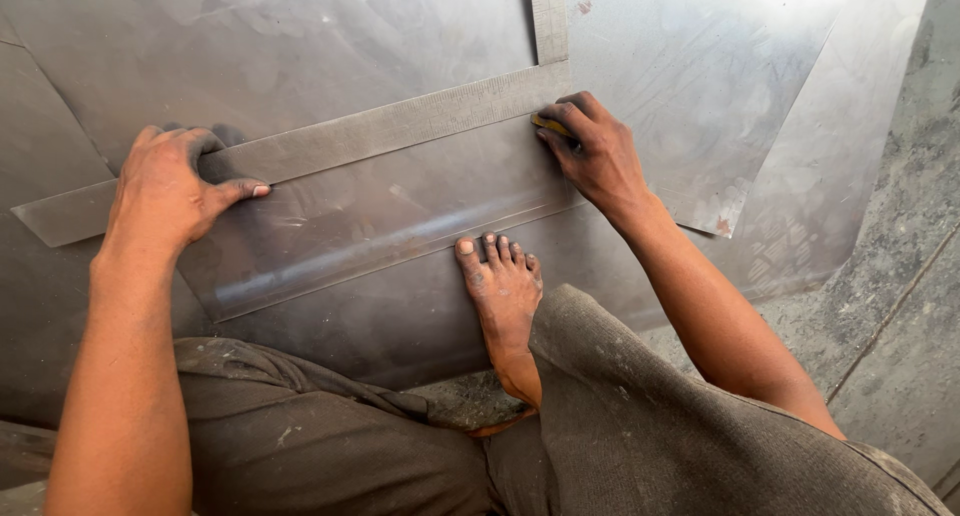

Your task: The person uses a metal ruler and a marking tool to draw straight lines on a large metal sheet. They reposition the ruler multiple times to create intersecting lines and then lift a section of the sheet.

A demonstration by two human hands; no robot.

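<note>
Left hand [170, 191] spread wide, pressing flat on square [380, 131] at its 9 o'clock end. Right hand [595, 156] pinches yellow scriber [550, 126] against square's lower edge near corner. Sheet [370, 226] below, foot [503, 296] at its 6 o'clock edge.

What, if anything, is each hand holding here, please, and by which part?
The right hand pinches a small yellowish marking tool near its tip, mostly hidden. The left hand grips nothing; it presses flat on the steel square.

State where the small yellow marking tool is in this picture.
In the head view, right of centre, the yellow marking tool sits pinched in the right hand, against the metal square near its corner.
</note>
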